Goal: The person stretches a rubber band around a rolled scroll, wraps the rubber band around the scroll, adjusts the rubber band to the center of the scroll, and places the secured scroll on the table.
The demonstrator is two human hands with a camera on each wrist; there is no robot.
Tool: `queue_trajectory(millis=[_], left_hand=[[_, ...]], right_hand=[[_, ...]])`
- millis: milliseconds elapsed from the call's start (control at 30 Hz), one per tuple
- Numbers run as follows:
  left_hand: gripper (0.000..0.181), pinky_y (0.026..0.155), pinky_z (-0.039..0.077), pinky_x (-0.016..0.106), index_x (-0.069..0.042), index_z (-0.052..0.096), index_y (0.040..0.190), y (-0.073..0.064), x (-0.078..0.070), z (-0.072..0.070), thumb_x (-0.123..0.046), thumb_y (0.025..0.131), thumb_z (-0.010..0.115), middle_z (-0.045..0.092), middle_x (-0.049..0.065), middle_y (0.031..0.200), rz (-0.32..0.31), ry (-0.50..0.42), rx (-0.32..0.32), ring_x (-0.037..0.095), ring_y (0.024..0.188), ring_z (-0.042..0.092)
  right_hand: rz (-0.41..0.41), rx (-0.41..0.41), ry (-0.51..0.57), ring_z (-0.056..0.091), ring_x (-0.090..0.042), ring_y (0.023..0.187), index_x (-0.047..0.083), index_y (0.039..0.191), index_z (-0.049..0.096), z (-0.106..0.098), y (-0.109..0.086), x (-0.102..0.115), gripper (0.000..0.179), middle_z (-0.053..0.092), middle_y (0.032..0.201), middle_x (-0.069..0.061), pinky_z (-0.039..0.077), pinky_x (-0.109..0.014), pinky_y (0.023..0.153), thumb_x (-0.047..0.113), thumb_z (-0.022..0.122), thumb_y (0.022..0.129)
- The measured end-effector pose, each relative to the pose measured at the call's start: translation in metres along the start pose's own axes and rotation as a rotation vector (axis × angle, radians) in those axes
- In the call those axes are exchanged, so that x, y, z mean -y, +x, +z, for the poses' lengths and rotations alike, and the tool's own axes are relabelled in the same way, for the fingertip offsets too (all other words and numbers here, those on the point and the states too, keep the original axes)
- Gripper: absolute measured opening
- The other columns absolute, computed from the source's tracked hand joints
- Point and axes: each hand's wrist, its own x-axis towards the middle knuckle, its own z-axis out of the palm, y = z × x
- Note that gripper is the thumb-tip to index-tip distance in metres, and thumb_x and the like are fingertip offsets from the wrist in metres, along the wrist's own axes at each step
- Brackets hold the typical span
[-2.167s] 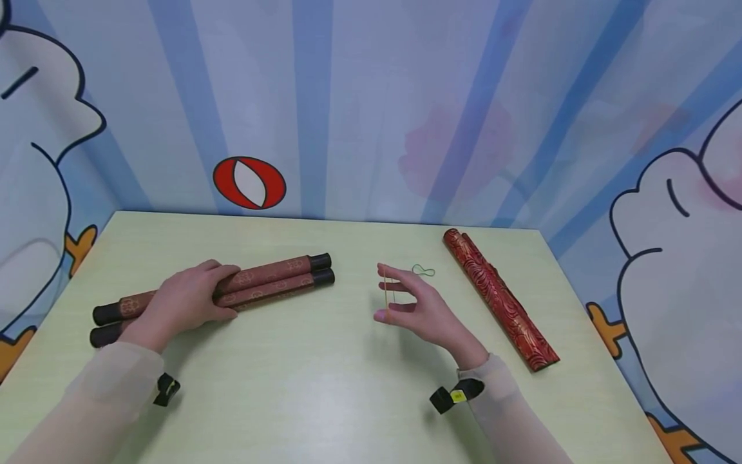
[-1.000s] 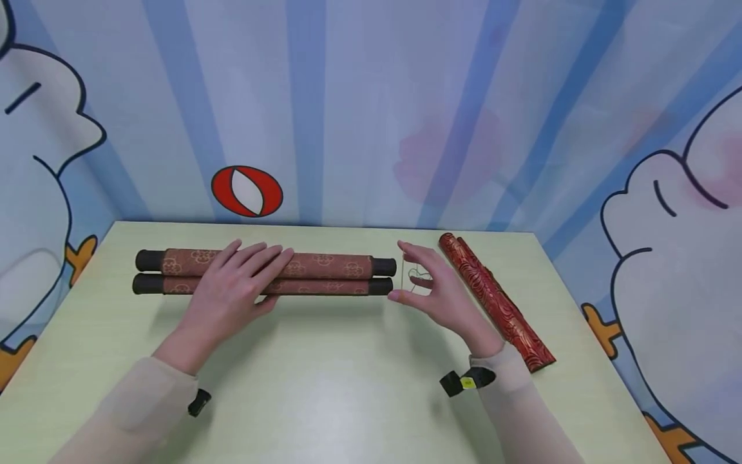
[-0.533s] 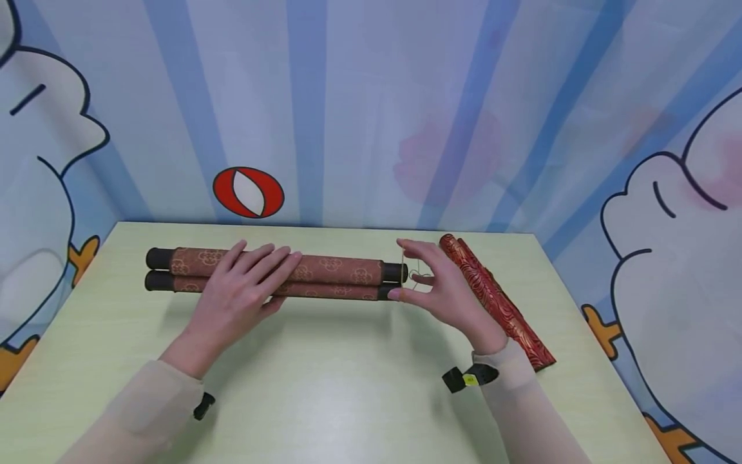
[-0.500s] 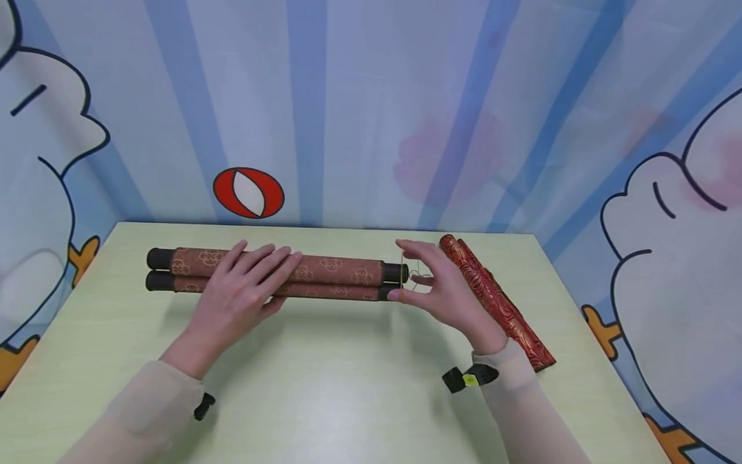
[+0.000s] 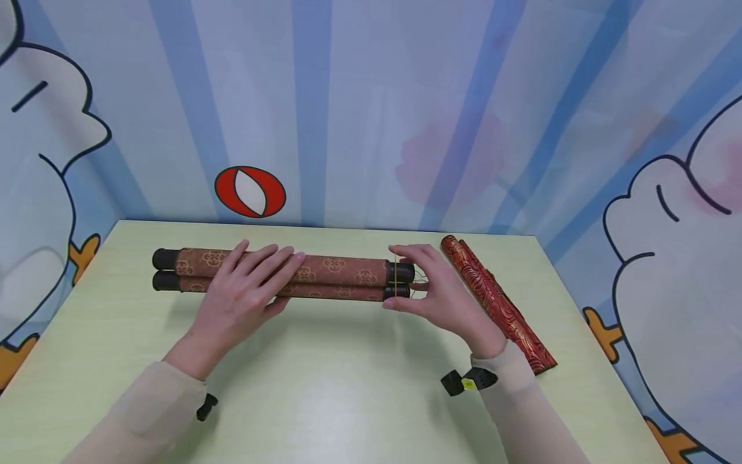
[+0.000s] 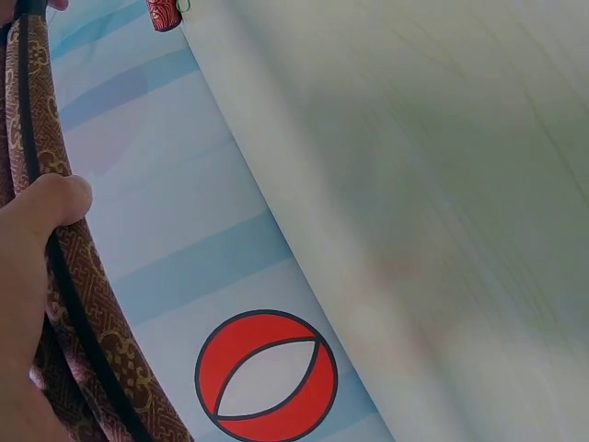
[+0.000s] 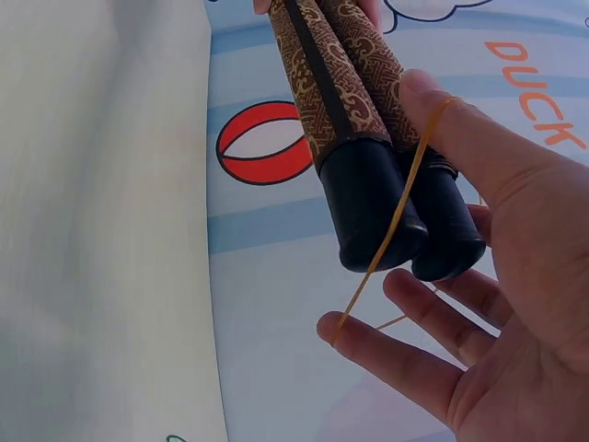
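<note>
Over table [image 5: 324, 412], backdrop [image 5: 359, 96] striped: left hand [image 5: 240, 293] grips rolls [image 5: 342, 272], right hand [image 5: 440, 298] splayed inside band [image 7: 372, 271]

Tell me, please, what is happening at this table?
A person's left grip holds two brown patterned rolls side by side. The right grip stretches a yellow band across their black ends; it seems to loop around both, and it is not yet released. A red patterned bundle lies on the table, to the right.

I face a pale table [image 5: 324, 412], its surface catching soft light; behind it I see a blue-striped backdrop [image 5: 362, 116] with a red-and-white oval [image 5: 250, 192]; black-outlined cartoon shapes [image 5: 684, 290] flank both sides.
</note>
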Motion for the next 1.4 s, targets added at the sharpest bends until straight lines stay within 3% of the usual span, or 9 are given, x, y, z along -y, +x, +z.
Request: queue_trajectory(millis=[367, 633, 833, 1167, 1400], left_hand=[[0.092, 0.111, 0.047, 0.067, -0.01, 0.06, 0.152, -0.001, -0.002, 0.002, -0.018, 0.07, 0.102, 0.068, 0.016, 0.141, -0.021, -0.005, 0.014, 0.04, 0.124, 0.064], [0.091, 0.111, 0.047, 0.066, -0.01, 0.06, 0.151, -0.001, -0.006, 0.003, -0.021, 0.071, 0.102, 0.068, 0.015, 0.141, -0.028, 0.001, 0.018, 0.039, 0.124, 0.065], [0.088, 0.11, 0.048, 0.066, -0.009, 0.062, 0.15, -0.002, -0.008, 0.003, -0.021, 0.071, 0.101, 0.069, 0.015, 0.14, -0.031, 0.016, -0.005, 0.038, 0.124, 0.065], [0.09, 0.108, 0.05, 0.066, -0.009, 0.062, 0.15, -0.004, -0.011, 0.006, -0.019, 0.07, 0.101, 0.07, 0.016, 0.138, -0.046, 0.003, -0.052, 0.038, 0.122, 0.066], [0.086, 0.108, 0.05, 0.066, -0.009, 0.061, 0.15, -0.004, -0.013, 0.004, -0.022, 0.074, 0.099, 0.068, 0.017, 0.14, -0.069, -0.017, -0.048, 0.039, 0.125, 0.065]], right_hand=[[-0.026, -0.006, -0.012, 0.059, -0.025, 0.129, 0.019, 0.155, 0.055, 0.006, 0.003, 0.005, 0.084, 0.055, 0.146, -0.007, 0.065, -0.039, 0.085, 0.026, 0.096, 0.082], [-0.022, -0.009, -0.048, 0.06, -0.022, 0.114, 0.018, 0.154, 0.056, 0.01, 0.004, 0.005, 0.085, 0.056, 0.143, -0.008, 0.057, -0.036, 0.072, 0.029, 0.097, 0.08], [0.032, -0.008, 0.036, 0.064, -0.025, 0.114, 0.014, 0.151, 0.056, 0.011, 0.004, 0.001, 0.084, 0.061, 0.141, -0.009, 0.063, -0.036, 0.073, 0.024, 0.098, 0.079], [0.086, -0.054, 0.083, 0.066, -0.028, 0.108, 0.013, 0.146, 0.05, 0.014, 0.003, 0.0, 0.085, 0.065, 0.131, -0.013, 0.059, -0.041, 0.08, 0.022, 0.1, 0.077], [0.158, -0.097, 0.232, 0.066, -0.032, 0.114, 0.01, 0.139, 0.042, 0.018, -0.002, -0.007, 0.081, 0.067, 0.126, -0.015, 0.059, -0.045, 0.085, 0.015, 0.097, 0.079]])
